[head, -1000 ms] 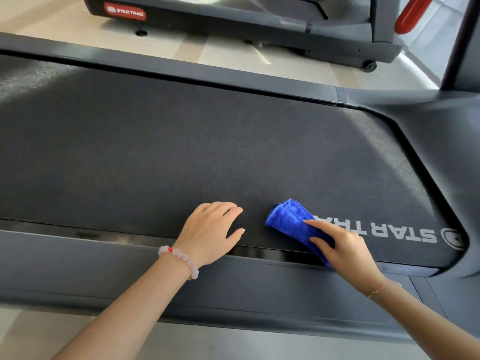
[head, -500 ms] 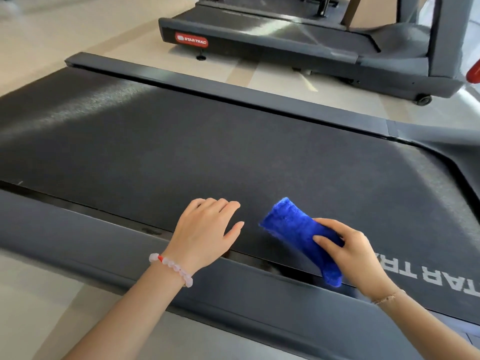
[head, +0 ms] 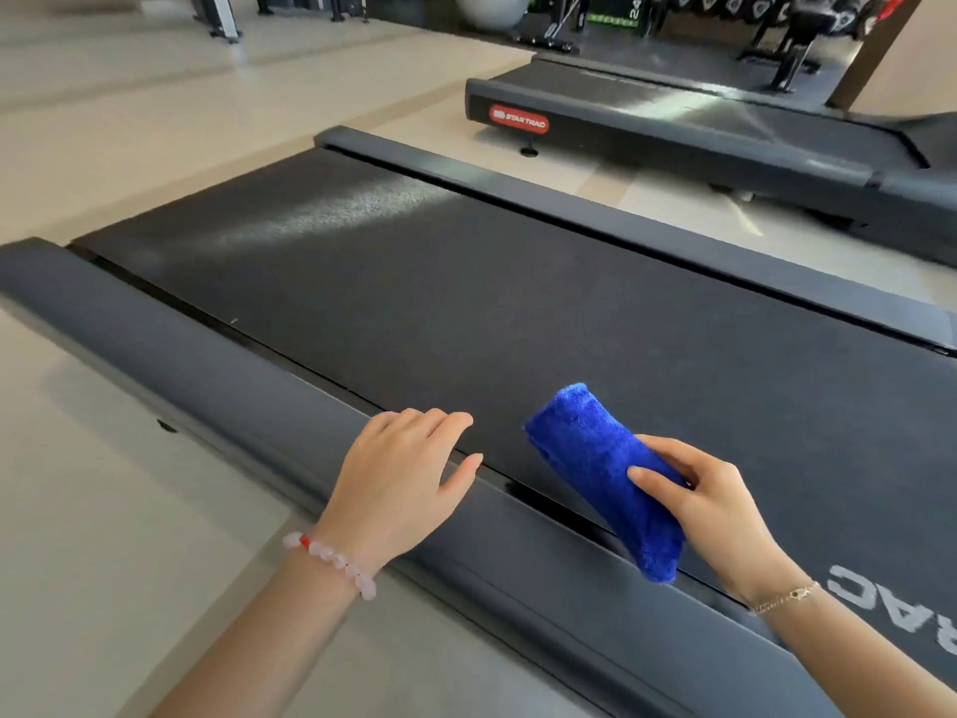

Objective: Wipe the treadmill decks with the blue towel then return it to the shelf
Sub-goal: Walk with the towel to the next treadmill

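Wiping underway: right hand (head: 709, 510) clamped on blue towel (head: 606, 479) over near treadmill deck (head: 466, 303); left hand (head: 404, 474) spread flat, empty; second treadmill (head: 673, 121), shelf return pending.

Gym floor (head: 129, 147) is pale beige w/ a smooth finish, lit by soft daylight, and it runs off toward the far left. There's a second treadmill (head: 673, 127) parked in the bg at upper right, dark grey, w/ a red oval Star Trac badge (head: 519, 120) on its rear end facing this way, and a small black foot (head: 529, 151) under that corner. Behind it, along the top edge, is a dumbbell rack (head: 751, 7) on dark matting, a pale exercise ball (head: 492, 7) and some black machine frames (head: 310, 5). A tan wall bit (head: 911, 59) shows at the far right. Bright sheen streaks across the far machine's deck.
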Demonstrator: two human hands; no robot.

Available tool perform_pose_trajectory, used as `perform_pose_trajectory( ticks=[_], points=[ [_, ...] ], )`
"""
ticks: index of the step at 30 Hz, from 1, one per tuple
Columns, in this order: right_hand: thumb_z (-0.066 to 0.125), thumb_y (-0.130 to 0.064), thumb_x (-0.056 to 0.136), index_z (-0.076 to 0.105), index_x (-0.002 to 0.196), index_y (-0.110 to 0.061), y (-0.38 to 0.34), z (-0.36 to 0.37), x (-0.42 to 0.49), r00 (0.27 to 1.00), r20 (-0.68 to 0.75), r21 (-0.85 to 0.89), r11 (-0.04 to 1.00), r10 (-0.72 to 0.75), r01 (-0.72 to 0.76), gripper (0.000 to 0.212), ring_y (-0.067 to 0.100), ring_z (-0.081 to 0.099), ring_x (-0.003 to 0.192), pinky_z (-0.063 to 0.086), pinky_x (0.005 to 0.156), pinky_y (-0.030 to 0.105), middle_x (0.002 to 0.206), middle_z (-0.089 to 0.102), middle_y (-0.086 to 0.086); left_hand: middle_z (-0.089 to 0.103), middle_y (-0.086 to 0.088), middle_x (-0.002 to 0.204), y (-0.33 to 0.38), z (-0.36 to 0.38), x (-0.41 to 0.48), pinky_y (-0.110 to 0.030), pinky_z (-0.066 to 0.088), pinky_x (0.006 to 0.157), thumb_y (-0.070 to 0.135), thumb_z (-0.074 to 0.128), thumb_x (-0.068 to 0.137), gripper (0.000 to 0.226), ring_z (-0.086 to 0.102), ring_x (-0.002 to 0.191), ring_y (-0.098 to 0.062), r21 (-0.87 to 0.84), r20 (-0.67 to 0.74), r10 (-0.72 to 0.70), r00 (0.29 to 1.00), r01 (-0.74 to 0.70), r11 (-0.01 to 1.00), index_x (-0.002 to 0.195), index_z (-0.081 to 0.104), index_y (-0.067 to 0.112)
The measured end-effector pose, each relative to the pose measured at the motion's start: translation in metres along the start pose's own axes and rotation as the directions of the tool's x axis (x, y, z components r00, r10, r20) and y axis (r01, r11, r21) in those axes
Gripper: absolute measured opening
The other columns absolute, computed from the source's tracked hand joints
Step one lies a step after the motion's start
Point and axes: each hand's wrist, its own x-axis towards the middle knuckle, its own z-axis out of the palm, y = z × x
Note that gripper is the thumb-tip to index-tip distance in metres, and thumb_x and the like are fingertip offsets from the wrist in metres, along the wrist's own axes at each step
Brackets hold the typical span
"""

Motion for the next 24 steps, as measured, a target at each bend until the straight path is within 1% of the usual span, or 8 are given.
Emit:
perform_pose_trajectory(
  ticks=[2, 3, 7, 11, 14, 17, 21, 24],
  points=[
    [0.06, -0.004, 0.087, 0.069, 0.097, -0.029, -0.005, 0.014, 0.002, 0.999, 0.028, 0.003, 1.0, -0.018, 0.018, 0.027, 0.005, 0.067, 0.087, 0.052, 0.077, 0.024, 0.091, 0.073, -0.012, 0.066, 0.011, 0.084, -0.011, -0.005, -0.014, -0.028, 0.048, 0.072, 0.043, 0.037, 0.085, 0.041, 0.062, 0.075, -0.014, 0.01, -0.016, -0.046, 0.999, 0.046, 0.999, 0.103, 0.065, 0.019],
    [0.06, -0.005, 0.088, 0.069, 0.096, -0.029, -0.007, 0.022, 0.002, 0.999, 0.044, 0.014, 1.0, -0.024, 0.024, 0.027, 0.005, 0.067, 0.087, 0.051, 0.077, 0.025, 0.091, 0.073, -0.013, 0.067, 0.011, 0.085, -0.017, -0.007, -0.022, -0.028, 0.048, 0.072, 0.043, 0.038, 0.085, 0.041, 0.062, 0.076, -0.014, 0.015, -0.02, -0.062, 0.998, 0.063, 0.998, 0.103, 0.065, 0.019],
    [0.06, -0.007, 0.088, 0.069, 0.095, -0.032, -0.016, 0.06, -0.001, 0.989, 0.129, 0.054, 0.997, -0.066, 0.059, 0.028, 0.002, 0.067, 0.086, 0.051, 0.073, 0.021, 0.09, 0.072, -0.017, 0.068, 0.008, 0.086, -0.038, -0.021, -0.063, -0.03, 0.049, 0.07, 0.043, 0.038, 0.085, 0.04, 0.063, 0.076, -0.016, 0.034, -0.022, -0.142, 0.99, 0.143, 0.989, 0.102, 0.065, 0.018],
    [0.06, -0.006, 0.088, 0.067, 0.092, -0.034, -0.029, 0.103, -0.011, 0.965, 0.235, 0.063, 0.993, -0.113, 0.101, 0.029, -0.003, 0.066, 0.082, 0.052, 0.066, 0.012, 0.088, 0.072, -0.02, 0.068, 0.007, 0.085, -0.057, -0.045, -0.108, -0.031, 0.049, 0.068, 0.044, 0.039, 0.084, 0.04, 0.064, 0.074, -0.017, 0.087, -0.059, -0.241, 0.969, 0.245, 0.966, 0.101, 0.065, 0.018],
    [0.06, -0.005, 0.088, 0.068, 0.093, -0.032, -0.041, 0.133, -0.021, 0.941, 0.307, 0.069, 0.99, -0.139, 0.124, 0.028, 0.002, 0.067, 0.083, 0.054, 0.067, 0.015, 0.088, 0.073, -0.016, 0.068, 0.005, 0.082, -0.069, -0.067, -0.138, -0.031, 0.049, 0.066, 0.043, 0.039, 0.083, 0.04, 0.064, 0.071, -0.018, 0.124, -0.087, -0.31, 0.947, 0.319, 0.94, 0.098, 0.066, 0.017],
    [0.06, -0.004, 0.088, 0.069, 0.095, -0.029, -0.053, 0.16, -0.031, 0.919, 0.357, 0.084, 0.986, -0.168, 0.147, 0.027, 0.005, 0.067, 0.084, 0.055, 0.067, 0.017, 0.09, 0.073, -0.012, 0.068, 0.006, 0.084, -0.076, -0.087, -0.165, -0.032, 0.05, 0.066, 0.044, 0.037, 0.084, 0.04, 0.064, 0.072, -0.018, 0.157, -0.093, -0.373, 0.923, 0.383, 0.91, 0.099, 0.065, 0.019],
    [0.061, -0.005, 0.087, 0.068, 0.095, -0.03, -0.07, 0.187, -0.04, 0.885, 0.424, 0.111, 0.981, -0.192, 0.16, 0.027, -0.003, 0.066, 0.081, 0.053, 0.062, 0.012, 0.091, 0.071, -0.017, 0.066, 0.008, 0.081, -0.09, -0.107, -0.187, -0.031, 0.049, 0.064, 0.044, 0.037, 0.084, 0.038, 0.062, 0.07, -0.017, 0.201, -0.114, -0.443, 0.889, 0.457, 0.866, 0.096, 0.064, 0.02],
    [0.062, -0.005, 0.087, 0.068, 0.094, -0.031, -0.086, 0.207, -0.046, 0.866, 0.456, 0.105, 0.978, -0.207, 0.178, 0.027, -0.001, 0.066, 0.081, 0.055, 0.063, 0.014, 0.087, 0.072, -0.016, 0.067, 0.006, 0.083, -0.105, -0.119, -0.198, -0.032, 0.048, 0.066, 0.044, 0.036, 0.084, 0.041, 0.063, 0.072, -0.019, 0.177, -0.144, -0.477, 0.867, 0.497, 0.85, 0.098, 0.064, 0.018]
  ],
)
